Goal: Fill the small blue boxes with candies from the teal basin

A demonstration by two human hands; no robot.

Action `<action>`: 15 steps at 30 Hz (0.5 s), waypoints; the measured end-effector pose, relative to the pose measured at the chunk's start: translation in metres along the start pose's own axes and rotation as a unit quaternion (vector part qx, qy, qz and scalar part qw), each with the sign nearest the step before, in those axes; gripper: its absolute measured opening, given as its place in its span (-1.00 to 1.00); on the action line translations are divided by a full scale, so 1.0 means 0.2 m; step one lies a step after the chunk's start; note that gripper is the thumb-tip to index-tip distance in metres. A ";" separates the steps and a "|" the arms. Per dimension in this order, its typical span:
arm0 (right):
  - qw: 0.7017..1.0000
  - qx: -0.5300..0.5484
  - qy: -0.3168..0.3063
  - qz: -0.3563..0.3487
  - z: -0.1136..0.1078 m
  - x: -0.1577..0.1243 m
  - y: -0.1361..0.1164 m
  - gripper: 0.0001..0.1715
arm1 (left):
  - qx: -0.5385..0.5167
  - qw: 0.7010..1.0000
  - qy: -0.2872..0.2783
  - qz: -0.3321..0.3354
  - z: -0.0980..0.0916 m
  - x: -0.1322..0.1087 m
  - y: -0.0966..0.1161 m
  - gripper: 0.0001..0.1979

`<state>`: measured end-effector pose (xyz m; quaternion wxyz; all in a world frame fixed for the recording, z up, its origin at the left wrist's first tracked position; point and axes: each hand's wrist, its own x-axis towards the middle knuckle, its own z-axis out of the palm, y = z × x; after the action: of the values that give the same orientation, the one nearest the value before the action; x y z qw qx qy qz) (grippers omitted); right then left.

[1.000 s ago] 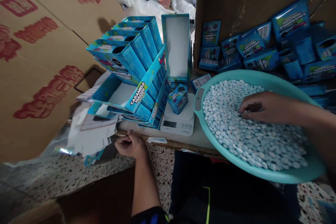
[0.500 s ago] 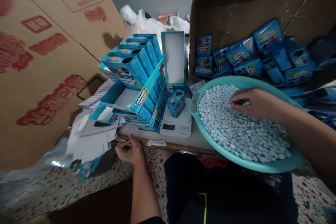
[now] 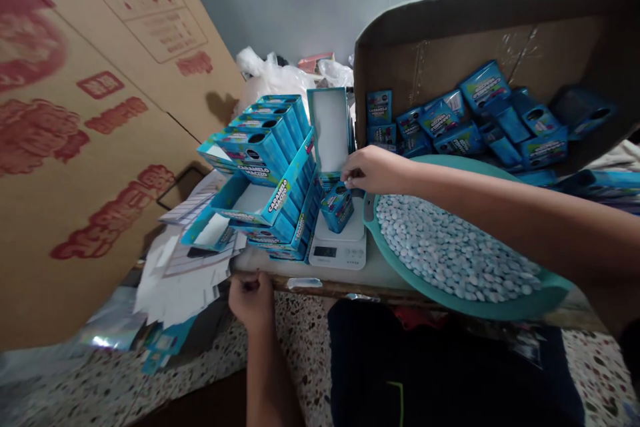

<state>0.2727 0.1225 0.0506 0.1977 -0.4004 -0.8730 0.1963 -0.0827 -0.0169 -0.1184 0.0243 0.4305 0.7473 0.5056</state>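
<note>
Hovering over one box (image 3: 337, 207) on one scale (image 3: 336, 247), the right hand (image 3: 373, 170) is pinched, contents hidden; left hand (image 3: 253, 297) fisted, hold unclear.

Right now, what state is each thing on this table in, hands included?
right hand, fingers pinched together just above the small box.
left hand, curled shut at the table edge.
small box, standing on the scale.
scale, loaded, display unreadable.
basin, part full of white candies.
carton, open on its side, blue boxes piled inside.
</note>
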 end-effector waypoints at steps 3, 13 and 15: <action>1.000 -0.014 -0.021 -0.004 0.07 0.06 0.02 -0.82 | 0.022 0.999 -0.037 -0.015 -0.02 0.05 0.03 -0.80; 0.995 -0.088 -0.031 0.022 0.00 -0.03 -0.05 -0.62 | -0.031 0.993 0.110 -0.024 0.18 -0.05 0.15 -0.93; 0.984 -0.157 -0.072 0.052 -0.07 -0.12 -0.09 -0.64 | -0.038 0.995 0.094 -0.015 0.18 -0.06 0.16 -0.93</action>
<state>0.2829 0.0946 0.0661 0.0585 -0.4562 -0.8829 0.0948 -0.0381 0.0055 -0.1164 -0.0223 0.3682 0.7328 0.5717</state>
